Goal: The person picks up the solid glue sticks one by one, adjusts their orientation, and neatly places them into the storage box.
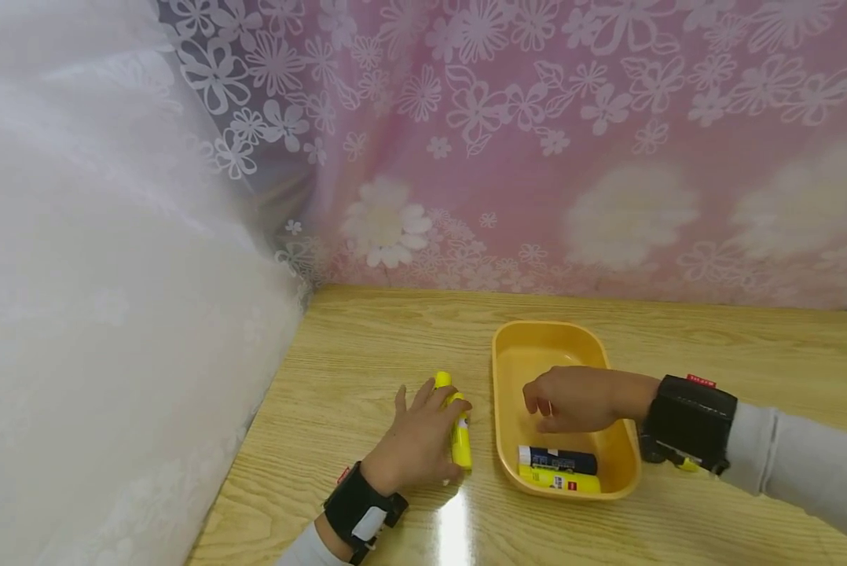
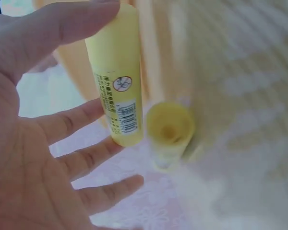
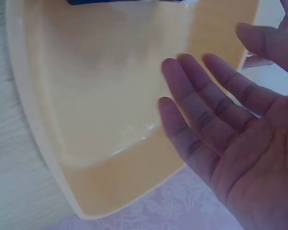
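Observation:
In the head view, my left hand [image 1: 419, 436] is over the table left of the tray, at a yellow glue stick [image 1: 461, 444]. The left wrist view shows the thumb on one end of this glue stick [image 2: 117, 91] and fingers against the other. A second yellow glue stick [image 2: 169, 132] lies just beyond it, blurred. Above the yellow-orange plastic tray [image 1: 501, 424] is my right hand [image 1: 579, 399], its fingers loosely bent and holding nothing. Inside the tray, a dark blue stick with a white end [image 1: 558, 460] lies beside a yellow glue stick [image 1: 561, 479].
The wooden table [image 1: 367, 338] reaches back to a pink flowered curtain [image 1: 501, 196], with a whitish sheet [image 1: 112, 314] on the left. Right of the tray, a small yellow thing [image 1: 689, 465] shows partly behind the right wrist strap.

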The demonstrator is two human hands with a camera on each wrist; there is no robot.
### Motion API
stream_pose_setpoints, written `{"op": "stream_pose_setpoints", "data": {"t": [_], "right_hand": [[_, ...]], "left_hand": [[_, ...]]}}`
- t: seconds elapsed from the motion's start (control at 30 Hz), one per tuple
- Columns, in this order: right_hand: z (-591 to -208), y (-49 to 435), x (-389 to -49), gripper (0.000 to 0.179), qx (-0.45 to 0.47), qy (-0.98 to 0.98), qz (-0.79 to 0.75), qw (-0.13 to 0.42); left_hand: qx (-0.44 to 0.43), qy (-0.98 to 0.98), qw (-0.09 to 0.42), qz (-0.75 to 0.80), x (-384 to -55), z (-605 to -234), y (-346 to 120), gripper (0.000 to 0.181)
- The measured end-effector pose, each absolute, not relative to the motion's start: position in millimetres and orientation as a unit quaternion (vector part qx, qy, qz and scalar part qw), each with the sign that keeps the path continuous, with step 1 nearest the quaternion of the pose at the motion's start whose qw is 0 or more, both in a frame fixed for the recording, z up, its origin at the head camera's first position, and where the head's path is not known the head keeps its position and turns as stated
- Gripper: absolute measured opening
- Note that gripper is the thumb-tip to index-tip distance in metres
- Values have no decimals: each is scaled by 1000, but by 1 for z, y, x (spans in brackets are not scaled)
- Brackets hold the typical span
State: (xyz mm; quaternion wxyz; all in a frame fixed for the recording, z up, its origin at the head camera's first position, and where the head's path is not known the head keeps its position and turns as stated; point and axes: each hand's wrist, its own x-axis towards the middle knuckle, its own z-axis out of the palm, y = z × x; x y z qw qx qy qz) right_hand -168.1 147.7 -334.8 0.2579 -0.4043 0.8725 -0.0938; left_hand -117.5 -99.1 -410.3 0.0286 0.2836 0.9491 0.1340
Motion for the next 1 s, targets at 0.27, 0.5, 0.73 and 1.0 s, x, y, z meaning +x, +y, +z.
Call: {"op": "stream_pose_setpoints", "data": {"t": [0.27,0.5,0.73,1.0], "right_hand": [[-323,141,-165,39,-373,848,-298,230],[-316,128,-149,41,-283,772,-468,325],[-315,121,-140,37,-284,734,-530,316],[-315,130,-146,33,-293,779,-462,308]], "left_hand": [[317,926,-88,183,-112,-380,-97,96],[351,878,-182,271,-104,-364,-86,96],[372,857,-233,269,-102,-368,-78,97],[325,912,-116,223,-110,-385,-87,103]]}}
